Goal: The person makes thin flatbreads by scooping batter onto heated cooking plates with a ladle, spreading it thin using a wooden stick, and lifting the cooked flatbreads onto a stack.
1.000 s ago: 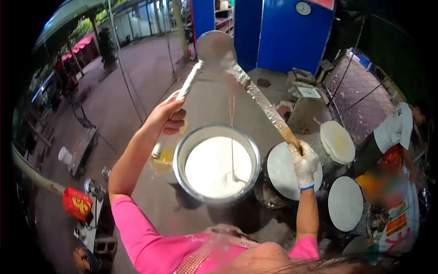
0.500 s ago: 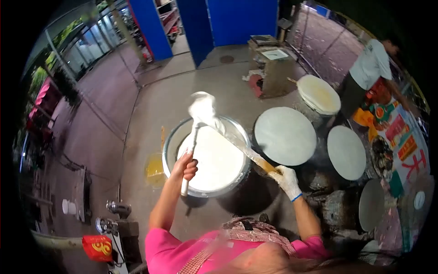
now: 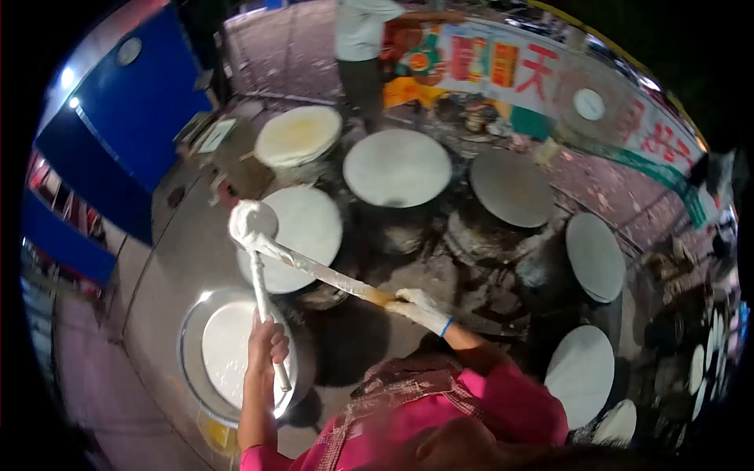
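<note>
My left hand is closed around the pale handle of a ladle, whose bowl is coated in thick white batter. My right hand, in a white knitted glove, grips the wooden end of a long flat scraper. The scraper's far end meets the ladle's bowl, and batter covers both there. Both tools are above the edge of a round griddle with a pale surface. Below my left hand stands a large metal basin of white batter.
More round griddles curve around to the right: a pale one, a grey one, another grey one and a whitish one. A stack of thin flatbreads is at the back. Behind stands a person near a printed banner.
My view has turned right, toward the griddles. The ladle and scraper have moved from above the basin to above the nearest griddle, still held together.
</note>
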`<control>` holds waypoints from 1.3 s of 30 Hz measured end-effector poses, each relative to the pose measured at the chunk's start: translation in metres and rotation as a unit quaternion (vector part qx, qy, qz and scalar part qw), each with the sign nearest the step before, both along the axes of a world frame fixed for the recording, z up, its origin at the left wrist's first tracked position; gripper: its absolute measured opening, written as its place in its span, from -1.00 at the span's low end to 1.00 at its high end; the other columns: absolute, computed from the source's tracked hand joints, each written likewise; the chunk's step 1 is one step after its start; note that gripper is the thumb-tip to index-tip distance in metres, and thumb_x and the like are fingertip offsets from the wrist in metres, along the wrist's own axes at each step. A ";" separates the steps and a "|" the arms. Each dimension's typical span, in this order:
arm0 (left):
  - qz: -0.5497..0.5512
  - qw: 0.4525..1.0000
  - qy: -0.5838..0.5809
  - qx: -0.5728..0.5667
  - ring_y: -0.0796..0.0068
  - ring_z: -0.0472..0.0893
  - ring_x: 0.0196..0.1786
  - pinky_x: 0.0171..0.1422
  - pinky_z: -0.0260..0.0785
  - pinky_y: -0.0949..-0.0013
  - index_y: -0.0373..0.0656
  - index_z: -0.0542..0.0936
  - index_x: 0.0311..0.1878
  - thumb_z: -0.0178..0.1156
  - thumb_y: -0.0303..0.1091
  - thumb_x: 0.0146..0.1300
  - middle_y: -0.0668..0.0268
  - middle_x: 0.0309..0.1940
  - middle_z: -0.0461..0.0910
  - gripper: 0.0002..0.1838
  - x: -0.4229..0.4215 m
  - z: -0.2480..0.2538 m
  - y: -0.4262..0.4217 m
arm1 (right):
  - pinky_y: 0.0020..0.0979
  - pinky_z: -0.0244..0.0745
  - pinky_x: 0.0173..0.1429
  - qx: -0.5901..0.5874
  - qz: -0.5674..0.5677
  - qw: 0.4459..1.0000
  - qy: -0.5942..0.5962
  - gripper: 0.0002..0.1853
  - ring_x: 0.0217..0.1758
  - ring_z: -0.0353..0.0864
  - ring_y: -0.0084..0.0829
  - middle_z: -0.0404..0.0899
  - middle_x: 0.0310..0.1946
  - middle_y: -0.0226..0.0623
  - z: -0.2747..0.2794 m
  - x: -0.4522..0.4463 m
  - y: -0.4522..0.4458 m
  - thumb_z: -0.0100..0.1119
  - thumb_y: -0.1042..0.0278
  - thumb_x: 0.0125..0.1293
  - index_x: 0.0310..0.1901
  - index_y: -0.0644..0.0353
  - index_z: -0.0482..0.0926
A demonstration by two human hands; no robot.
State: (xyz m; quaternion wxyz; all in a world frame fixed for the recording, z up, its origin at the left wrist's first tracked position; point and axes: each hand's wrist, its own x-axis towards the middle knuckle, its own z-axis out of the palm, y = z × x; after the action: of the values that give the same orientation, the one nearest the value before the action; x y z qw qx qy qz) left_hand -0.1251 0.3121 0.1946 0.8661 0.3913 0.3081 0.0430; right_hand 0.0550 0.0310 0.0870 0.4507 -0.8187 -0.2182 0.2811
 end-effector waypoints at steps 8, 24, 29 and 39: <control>-0.145 0.743 0.074 -0.649 0.52 0.23 -0.68 -0.62 0.21 0.45 -0.25 0.25 -0.40 -0.24 -0.27 0.37 0.33 -0.67 0.22 -0.73 0.206 -0.114 -0.158 | -0.28 0.41 -0.14 -0.135 -0.103 0.983 -0.068 -0.58 -0.19 0.54 -0.16 0.58 -0.23 -0.11 -0.178 -0.012 -0.288 0.12 -0.04 0.14 -0.10 0.11 0.56; -0.451 0.886 0.009 0.105 0.53 0.17 -0.79 -0.78 0.02 0.42 0.21 -0.01 0.29 0.05 -0.47 0.13 0.35 -0.70 0.21 -0.30 0.587 -0.153 -0.456 | -0.19 0.46 -0.19 -0.306 -0.430 0.820 -0.221 -0.64 -0.27 0.56 -0.09 0.59 -0.32 -0.12 -0.018 0.177 -0.375 0.10 0.14 0.14 -0.01 0.00 0.51; -0.318 0.590 -0.176 0.721 0.06 0.57 -0.30 -0.22 0.42 0.05 0.23 -0.03 0.37 0.01 -0.50 0.05 0.00 -0.24 0.51 -0.19 0.668 -0.272 -0.450 | -0.29 0.44 -0.29 -0.213 -0.539 0.809 -0.099 -0.69 -0.39 0.59 -0.22 0.58 -0.40 -0.08 -0.059 0.208 -0.393 0.08 0.14 0.14 -0.10 0.01 0.59; -0.253 0.653 -0.161 0.695 -0.11 0.53 -0.39 -0.27 0.36 0.04 0.24 -0.07 0.39 -0.03 -0.46 0.11 -0.08 -0.46 0.52 -0.22 0.669 -0.137 -0.424 | -0.18 0.46 -0.10 -0.353 -0.491 0.793 -0.071 -0.65 -0.20 0.57 -0.12 0.58 -0.31 -0.10 -0.080 0.273 -0.353 -0.10 -0.07 0.23 -0.16 -0.11 0.60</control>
State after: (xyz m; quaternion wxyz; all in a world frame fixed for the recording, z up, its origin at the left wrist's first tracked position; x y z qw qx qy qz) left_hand 0.5434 -0.1122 0.0573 0.3542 0.9288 -0.0670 0.0857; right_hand 0.3280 -0.3222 0.0065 0.1912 -0.9356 0.2961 0.0202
